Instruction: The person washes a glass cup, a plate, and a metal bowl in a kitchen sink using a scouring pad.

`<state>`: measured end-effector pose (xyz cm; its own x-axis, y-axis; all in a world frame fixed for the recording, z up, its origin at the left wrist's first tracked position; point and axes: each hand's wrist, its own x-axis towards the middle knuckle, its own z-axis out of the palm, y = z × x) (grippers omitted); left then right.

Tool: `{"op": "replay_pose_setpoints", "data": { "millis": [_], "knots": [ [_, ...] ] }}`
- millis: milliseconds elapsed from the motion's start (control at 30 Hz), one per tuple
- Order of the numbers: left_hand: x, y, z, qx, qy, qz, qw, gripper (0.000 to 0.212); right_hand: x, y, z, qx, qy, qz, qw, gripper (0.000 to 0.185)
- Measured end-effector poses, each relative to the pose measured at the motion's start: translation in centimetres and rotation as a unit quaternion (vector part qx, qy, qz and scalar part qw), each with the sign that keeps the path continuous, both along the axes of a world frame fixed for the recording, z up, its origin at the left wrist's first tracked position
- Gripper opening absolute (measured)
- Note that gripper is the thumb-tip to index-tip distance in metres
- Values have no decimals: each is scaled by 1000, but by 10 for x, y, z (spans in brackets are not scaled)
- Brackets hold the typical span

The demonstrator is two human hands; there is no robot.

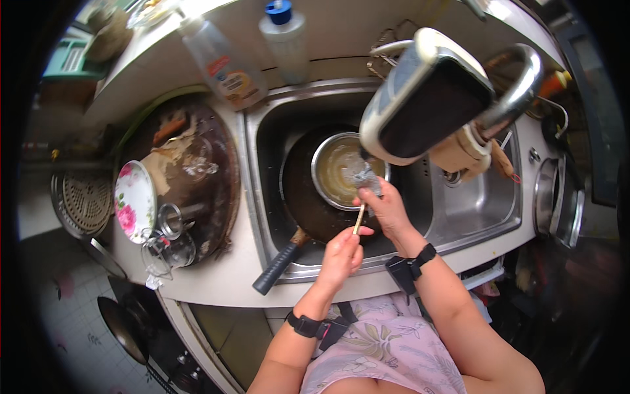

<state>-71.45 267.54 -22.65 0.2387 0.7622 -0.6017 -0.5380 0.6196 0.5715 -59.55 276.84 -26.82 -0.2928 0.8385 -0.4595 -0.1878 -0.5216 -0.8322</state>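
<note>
Both hands are over the left sink basin. My left hand (340, 256) grips the lower end of a thin light-coloured stick (361, 216). My right hand (386, 207) holds a grey, crumpled cloth or scrubbing pad (366, 180) around the stick's upper part. Just beyond lies a round metal bowl (315, 170) of cloudy yellowish water, standing in a dark wok (300, 197) whose black handle (275, 270) rests over the sink's front edge. A faucet-mounted water heater with a dark display (435, 106) hangs above and hides the bowl's right part.
Left of the sink, a dark round board (216, 147) bears a floral plate (135, 202), glass jars (179, 248) and brown paper. Behind stand a spray bottle (229, 74) and a blue-capped bottle (285, 44). At right are the second basin (475, 202) and metal pans (558, 197).
</note>
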Motion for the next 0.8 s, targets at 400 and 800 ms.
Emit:
{"op": "replay_pose_setpoints", "data": {
  "millis": [400,800],
  "knots": [
    [-149,-60,123,134,251,148,947,24,-4,4,1,167,-155,51,972,27],
    [-316,-94,185,73,698,84,707,19,2,-9,-4,195,-261,120,938,22]
  ]
}}
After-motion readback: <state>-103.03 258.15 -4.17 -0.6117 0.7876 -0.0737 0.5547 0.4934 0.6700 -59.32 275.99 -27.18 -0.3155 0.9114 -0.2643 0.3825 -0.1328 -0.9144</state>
